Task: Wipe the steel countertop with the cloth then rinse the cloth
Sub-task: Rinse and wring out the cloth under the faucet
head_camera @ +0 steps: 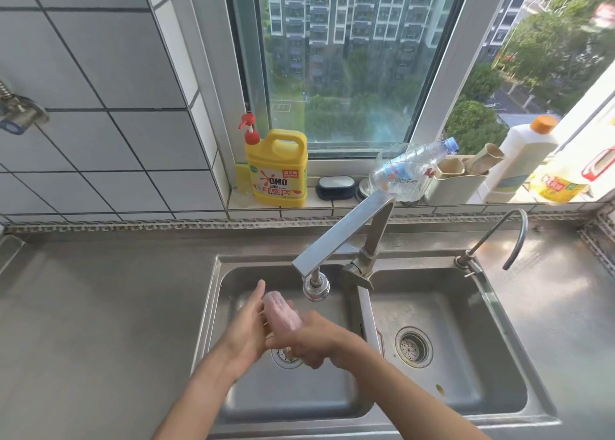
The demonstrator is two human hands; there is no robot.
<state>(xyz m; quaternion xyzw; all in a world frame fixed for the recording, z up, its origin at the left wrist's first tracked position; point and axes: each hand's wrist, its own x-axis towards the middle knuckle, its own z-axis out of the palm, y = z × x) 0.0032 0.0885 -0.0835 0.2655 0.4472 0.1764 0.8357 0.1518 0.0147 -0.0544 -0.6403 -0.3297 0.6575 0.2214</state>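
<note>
Head view: right hand (307,334) grips cloth (282,313); left hand (248,326) presses it.

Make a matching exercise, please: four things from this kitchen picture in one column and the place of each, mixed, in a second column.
Things:
1. cloth
2. yellow jug
3. faucet spout
4. orange-capped bottle

Places:
A. on the sill, left end, by the tiled wall
B. between the two hands, over the left basin
C. on the sill, right side
D. above the left basin, just right of the cloth

Pairs: 1-B, 2-A, 3-D, 4-C
</note>
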